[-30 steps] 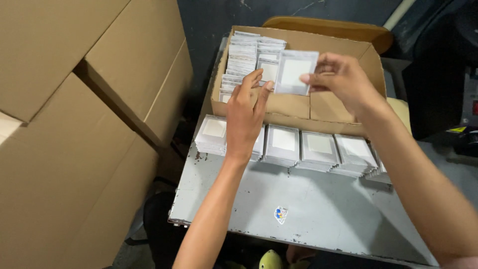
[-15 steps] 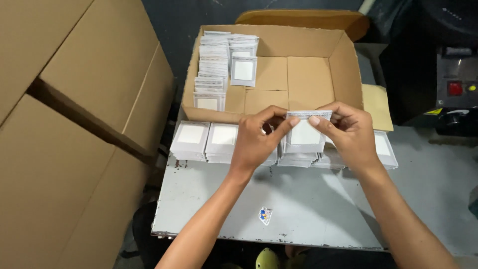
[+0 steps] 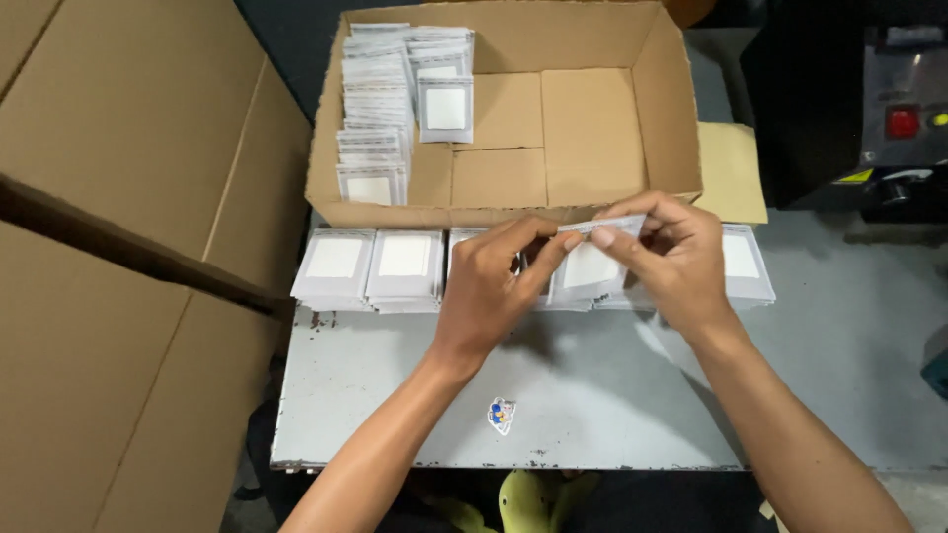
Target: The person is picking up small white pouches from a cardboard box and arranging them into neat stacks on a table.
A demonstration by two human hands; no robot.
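Pinched between both hands, a small white packet is held just above the row of packet stacks on the grey table, in front of the cardboard box. Its top edge runs left to right. The left hand grips the left end, the right hand the right end; neither is nearer. Both wrists are angled inward.

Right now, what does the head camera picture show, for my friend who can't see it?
Two hands, left and right, together pinch a small clear packet with a white square inside, above a grey table. A row of packet stacks lies along the table's far edge. Behind it an open cardboard box holds more packets at its left side.
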